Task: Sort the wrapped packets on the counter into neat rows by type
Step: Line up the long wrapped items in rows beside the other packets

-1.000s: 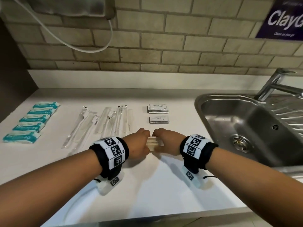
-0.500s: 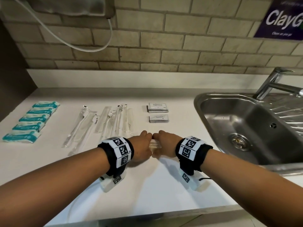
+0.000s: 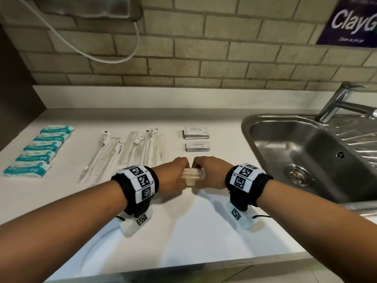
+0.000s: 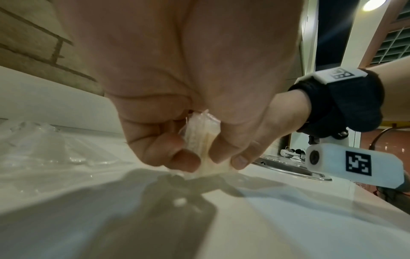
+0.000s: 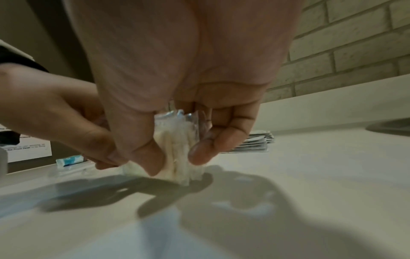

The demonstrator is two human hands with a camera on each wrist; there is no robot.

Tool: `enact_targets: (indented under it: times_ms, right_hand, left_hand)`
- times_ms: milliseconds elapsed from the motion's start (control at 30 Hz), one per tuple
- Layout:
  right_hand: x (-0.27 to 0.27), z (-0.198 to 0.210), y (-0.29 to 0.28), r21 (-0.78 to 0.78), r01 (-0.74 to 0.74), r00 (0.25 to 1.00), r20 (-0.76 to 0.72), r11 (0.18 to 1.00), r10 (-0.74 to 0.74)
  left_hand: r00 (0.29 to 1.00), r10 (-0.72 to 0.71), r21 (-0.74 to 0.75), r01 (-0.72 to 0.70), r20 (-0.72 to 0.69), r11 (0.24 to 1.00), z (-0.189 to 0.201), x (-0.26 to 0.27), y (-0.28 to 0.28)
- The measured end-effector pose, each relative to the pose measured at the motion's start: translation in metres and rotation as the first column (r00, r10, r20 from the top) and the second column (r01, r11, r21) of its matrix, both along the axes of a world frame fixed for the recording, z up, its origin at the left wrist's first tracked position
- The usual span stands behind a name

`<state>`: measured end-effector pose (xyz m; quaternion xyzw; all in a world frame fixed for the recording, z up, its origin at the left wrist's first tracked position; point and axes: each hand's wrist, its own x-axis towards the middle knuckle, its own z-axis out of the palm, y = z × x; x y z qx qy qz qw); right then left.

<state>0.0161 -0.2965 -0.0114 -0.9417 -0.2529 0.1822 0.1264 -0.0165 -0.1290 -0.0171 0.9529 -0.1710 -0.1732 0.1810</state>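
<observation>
Both hands hold one small bundle of clear packets (image 3: 193,176) with pale sticks inside, standing on edge on the white counter (image 3: 204,231). My left hand (image 3: 175,174) pinches its left end (image 4: 199,140) between thumb and fingers. My right hand (image 3: 208,172) pinches the right end (image 5: 175,149) the same way. Behind the hands lie two stacks of white sachets (image 3: 196,132) (image 3: 197,147). Long clear-wrapped toothbrushes and combs (image 3: 130,150) lie left of them. Several teal packets (image 3: 38,148) form a row at far left.
A steel sink (image 3: 306,156) with a tap (image 3: 342,103) fills the right side of the counter. A brick wall (image 3: 183,48) with a white cable stands behind. The counter's front edge (image 3: 183,268) is close to me.
The hands closed in together on the bundle half a second ago; now they sit slightly apart again, with more of the bundle showing between them. The view shifted a little.
</observation>
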Motion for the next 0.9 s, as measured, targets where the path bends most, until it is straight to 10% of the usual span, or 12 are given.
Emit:
enact_targets:
  times_ms: [900]
  right_hand:
    - [0.008,-0.004,-0.002,-0.038,0.007,1.0,-0.015,0.999,-0.007]
  left_hand:
    - [0.999,-0.035,0.005,0.035,0.019,0.999,-0.007,0.011,-0.001]
